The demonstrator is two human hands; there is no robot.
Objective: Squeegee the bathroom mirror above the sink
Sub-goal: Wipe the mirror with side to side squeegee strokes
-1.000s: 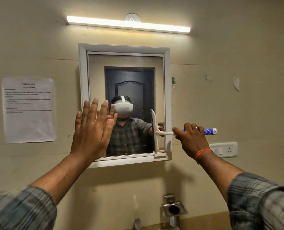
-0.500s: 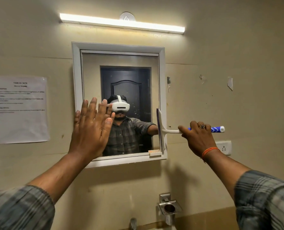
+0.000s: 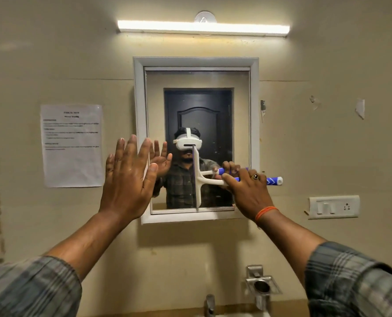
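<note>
Two hands are up at the glass, and the right hand [image 3: 247, 191] does the work: fingers curled tight around the blue-and-white handle of the white plastic squeegee [image 3: 198, 179], knuckles toward me, a ring on one finger and an orange thread at the wrist. That grip turns the blade upright, reaching down to the bottom edge of the white-framed rectangular wall mirror [image 3: 213, 110], and it looks to be pressed against the glass, set for a sideways pull, I'd say. The left hand [image 3: 127, 177] holds nothing, fingers spread wide and flat, palm toward the frame's left side, seemingly bracing; I can't tell if it touches. Both forearms reach forward and up from checked sleeves. Lower right, a steel tap [image 3: 260, 286] juts out.
</note>
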